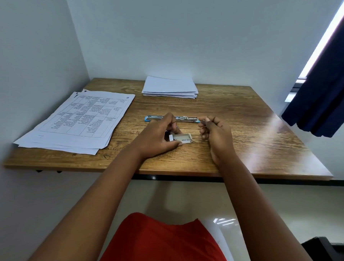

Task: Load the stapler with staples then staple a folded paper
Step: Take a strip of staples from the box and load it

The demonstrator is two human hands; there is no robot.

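Note:
A blue and metal stapler (184, 119) lies swung fully open and flat across the middle of the wooden table (246, 134). In front of it sits a small white staple box (181, 138), open with staples showing. My left hand (159, 136) curls over the box's left end, thumb at its near side. My right hand (215, 132) hovers just right of the stapler, thumb and forefinger pinched together on something thin, probably a strip of staples, too small to make out. A stack of folded white paper (170, 87) lies at the table's back edge.
Printed sheets with tables (78, 119) are spread over the left part of the table, overhanging its front edge. A wall closes the left side and the back. A dark blue curtain (327, 78) hangs at the right. My red-clad lap (161, 245) is below.

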